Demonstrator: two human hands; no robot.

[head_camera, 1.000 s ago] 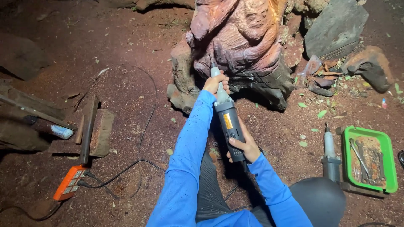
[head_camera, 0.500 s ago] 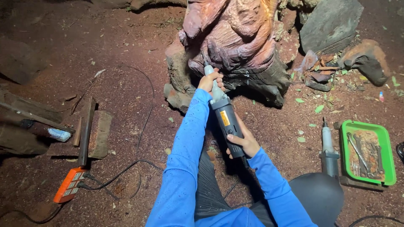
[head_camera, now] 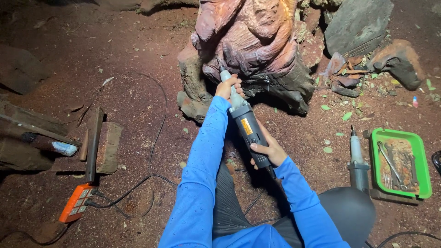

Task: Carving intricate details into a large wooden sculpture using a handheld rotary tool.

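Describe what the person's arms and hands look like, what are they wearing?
Both arms are covered by long, bright blue sleeves of a stretchy, slightly dotted fabric that reach the wrists. The left hand and right hand are bare, with no gloves, rings or watch visible. No markings or logos show on the sleeves.

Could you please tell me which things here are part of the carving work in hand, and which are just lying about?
In use: die grinder, left hand, right hand, carved wood sculpture.

Lying about: second grinder, green tray of wrenches, orange power strip, bricks.
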